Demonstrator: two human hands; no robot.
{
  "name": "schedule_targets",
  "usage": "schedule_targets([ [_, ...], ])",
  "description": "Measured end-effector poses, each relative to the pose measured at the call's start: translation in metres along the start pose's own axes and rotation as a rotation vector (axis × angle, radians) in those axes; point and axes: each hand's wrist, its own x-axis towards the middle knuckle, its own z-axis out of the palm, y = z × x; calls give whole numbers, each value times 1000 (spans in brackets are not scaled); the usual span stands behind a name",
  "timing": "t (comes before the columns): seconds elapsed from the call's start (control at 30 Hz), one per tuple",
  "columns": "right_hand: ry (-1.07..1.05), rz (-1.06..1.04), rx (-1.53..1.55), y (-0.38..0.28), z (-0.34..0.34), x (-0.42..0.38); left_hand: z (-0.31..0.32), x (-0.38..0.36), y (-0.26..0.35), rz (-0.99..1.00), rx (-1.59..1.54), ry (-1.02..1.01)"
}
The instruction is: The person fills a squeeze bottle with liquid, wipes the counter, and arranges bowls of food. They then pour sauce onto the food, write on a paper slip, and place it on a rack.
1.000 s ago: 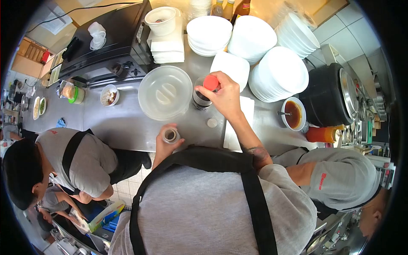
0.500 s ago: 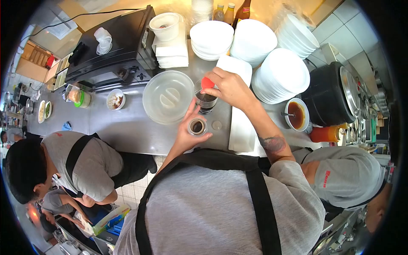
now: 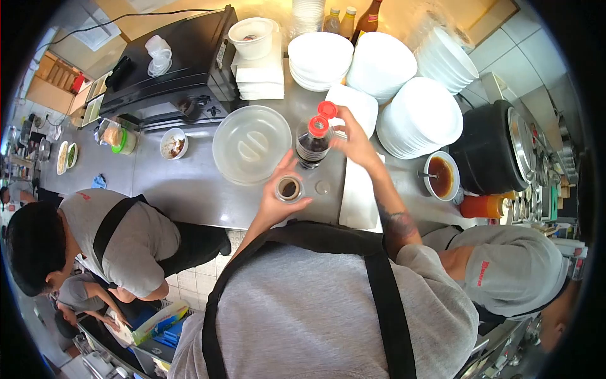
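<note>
My left hand is wrapped round a small clear cup with dark liquid in it, held near the counter's front edge. Just beyond it stands a clear bottle of dark liquid. Its red flip cap is open, the round lid tipped up to the right. My right hand is beside the bottle's neck, fingers bent and apart from the thumb, fingertips right at the lid; the thumb is slightly blurred. A small clear disc lies on the counter right of the cup.
A translucent round lid lies left of the bottle. Stacked white bowls and a white tray are to the right, with a bowl of brown sauce. A black microwave stands at back left. Co-workers flank me.
My right hand has come off the red cap and shifted right. The cap, covered by the fingers before, now shows open. My left hand still holds the cup in about the same place.
</note>
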Motion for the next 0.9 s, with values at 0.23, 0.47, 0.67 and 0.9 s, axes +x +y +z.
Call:
schedule_targets([
  [0.23, 203, 56, -57, 47, 61, -22, -23, -16, 41, -201, 209, 235],
  [0.47, 117, -81, -125, -34, 64, -13, -43, -12, 87, -136, 572, 400],
  [0.67, 112, -486, -478, -111, 39, 4, -54, -9, 137, -75, 589, 254],
  [0.9, 237, -690, -819, -142, 13, 37, -52, 3, 156, -39, 473, 136],
])
